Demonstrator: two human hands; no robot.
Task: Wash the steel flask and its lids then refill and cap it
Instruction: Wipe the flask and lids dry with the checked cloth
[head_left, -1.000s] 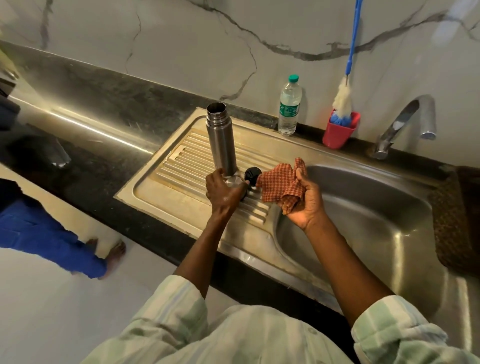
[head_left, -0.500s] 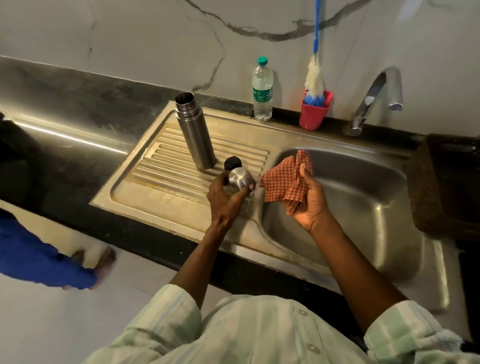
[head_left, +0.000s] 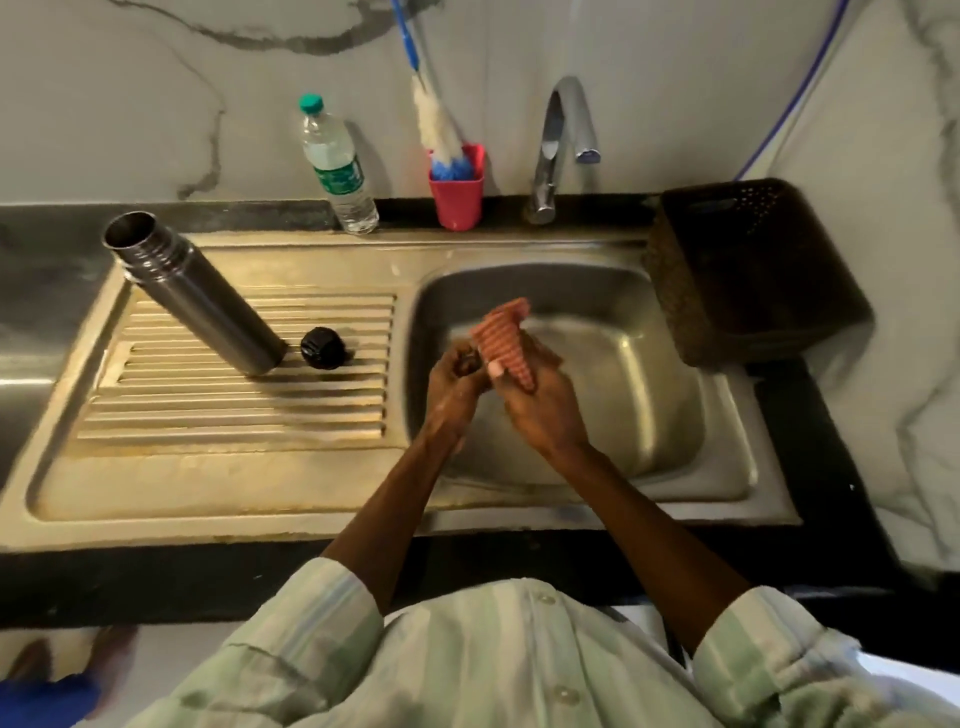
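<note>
The open steel flask (head_left: 195, 296) stands on the ribbed drainboard (head_left: 234, 415), with the black inner lid (head_left: 322, 347) beside its base. Over the sink basin (head_left: 649, 374), my left hand (head_left: 454, 382) grips the steel cup lid (head_left: 467, 364), mostly hidden in the fingers. My right hand (head_left: 540, 400) holds a red checked cloth (head_left: 506, 338) pressed against that lid.
A water bottle (head_left: 337, 166) with a green cap, a red cup (head_left: 457, 192) with a bottle brush and the tap (head_left: 558, 145) stand along the back wall. A dark basket (head_left: 753, 270) sits right of the basin.
My left hand lifted the steel cup lid off the drainboard and carried it right over the basin. My right hand brought the cloth onto it. The view also shifted.
</note>
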